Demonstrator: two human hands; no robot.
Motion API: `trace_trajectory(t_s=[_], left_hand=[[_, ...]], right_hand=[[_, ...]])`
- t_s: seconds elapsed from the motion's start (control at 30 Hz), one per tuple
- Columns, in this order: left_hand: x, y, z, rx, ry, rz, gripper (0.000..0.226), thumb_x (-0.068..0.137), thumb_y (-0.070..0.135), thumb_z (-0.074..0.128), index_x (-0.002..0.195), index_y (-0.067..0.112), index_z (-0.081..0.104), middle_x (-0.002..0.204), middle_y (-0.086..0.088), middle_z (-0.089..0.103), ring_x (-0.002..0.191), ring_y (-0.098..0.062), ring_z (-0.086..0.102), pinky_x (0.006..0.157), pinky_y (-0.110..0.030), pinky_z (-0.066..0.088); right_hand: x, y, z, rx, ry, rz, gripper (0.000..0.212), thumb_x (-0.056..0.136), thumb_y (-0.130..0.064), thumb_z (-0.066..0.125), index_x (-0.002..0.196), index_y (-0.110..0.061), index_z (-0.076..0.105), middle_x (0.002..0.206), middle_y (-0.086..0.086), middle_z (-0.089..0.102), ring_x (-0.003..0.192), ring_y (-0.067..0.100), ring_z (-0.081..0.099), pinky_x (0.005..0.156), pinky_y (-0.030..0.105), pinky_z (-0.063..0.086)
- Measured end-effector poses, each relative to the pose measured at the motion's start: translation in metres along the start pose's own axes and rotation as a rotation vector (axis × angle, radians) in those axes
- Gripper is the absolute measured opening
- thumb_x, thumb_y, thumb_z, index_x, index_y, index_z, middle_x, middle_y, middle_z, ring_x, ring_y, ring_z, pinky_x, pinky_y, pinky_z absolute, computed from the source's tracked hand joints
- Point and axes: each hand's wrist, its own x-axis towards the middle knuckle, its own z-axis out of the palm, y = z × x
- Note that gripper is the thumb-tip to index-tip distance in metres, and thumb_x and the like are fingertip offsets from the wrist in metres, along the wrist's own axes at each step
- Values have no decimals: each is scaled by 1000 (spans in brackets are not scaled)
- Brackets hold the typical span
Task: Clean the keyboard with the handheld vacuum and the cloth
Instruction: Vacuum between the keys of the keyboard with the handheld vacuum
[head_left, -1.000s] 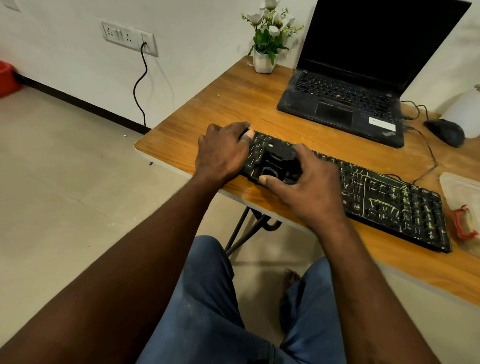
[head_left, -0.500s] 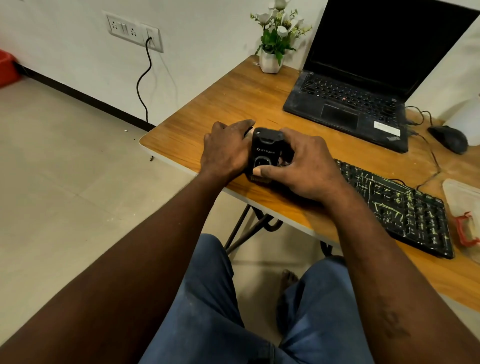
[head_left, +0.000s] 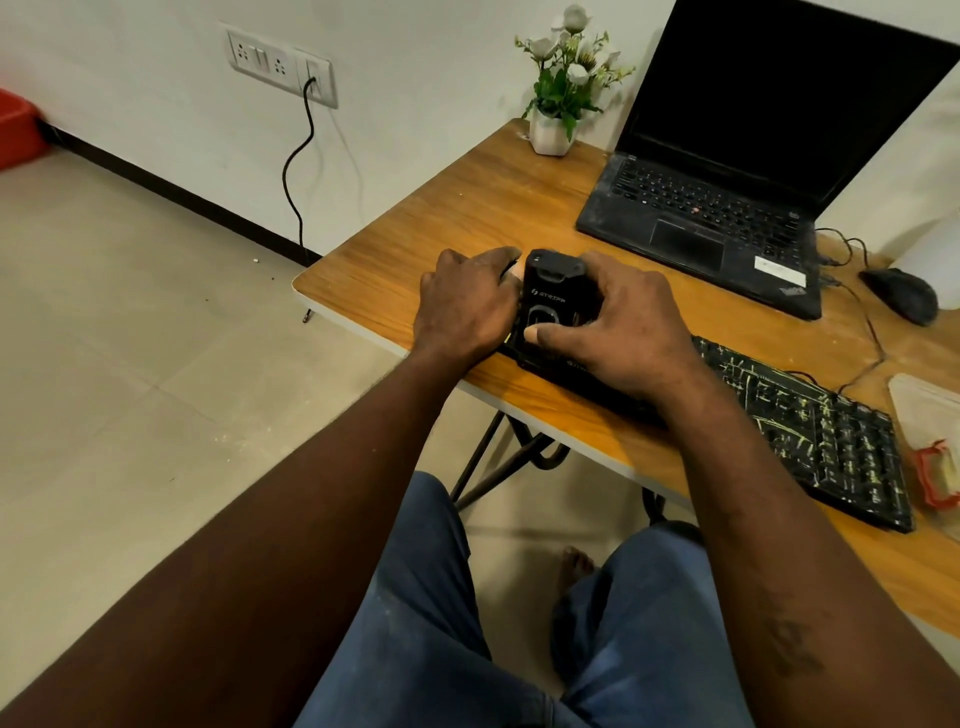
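Observation:
A black keyboard (head_left: 810, 431) flecked with yellow-green debris lies along the front edge of the wooden table (head_left: 467, 218). On its left end stands a small black handheld vacuum (head_left: 553, 296). My right hand (head_left: 618, 332) grips the vacuum from the right, thumb on its lower front. My left hand (head_left: 467, 306) lies palm down over the keyboard's left end, fingers touching the vacuum's side. The keyboard's left part is hidden under both hands. I see no cloth that I can identify.
A black open laptop (head_left: 727, 218) sits at the back with a mouse (head_left: 904, 293) to its right. A white flower pot (head_left: 553, 130) stands at the back left corner. A clear plastic bag with a red part (head_left: 930, 441) lies right of the keyboard.
The vacuum went from lying low on the keys to standing upright at the keyboard's far left end. My right hand shifted left with it; my left hand stayed put.

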Motion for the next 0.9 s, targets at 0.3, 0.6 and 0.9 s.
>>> trace_trajectory(t_s=[0.3,0.6,0.9], left_hand=[[-9,10,-7,-1,-8,-19,44,109,36,40,152,32,48,139,-12,55,131,-31,43,106,-46,37],[-11,13,-10,0,-24,-23,44,110,36,41,153,31,47,142,-11,53,133,-31,40,105,-45,34],[-9,11,-8,3,-19,-30,45,107,33,44,152,32,48,138,-13,54,130,-31,42,105,-45,36]], right_hand=[[-2,12,-5,167,97,94,59,75,-37,90,126,-31,64,109,-13,71,96,1,68,87,34,61],[7,24,-12,26,181,146,58,77,-42,88,126,-26,63,115,-8,72,97,5,66,83,28,59],[22,26,4,60,113,128,64,74,-47,89,129,-25,63,115,-9,73,100,7,69,88,35,61]])
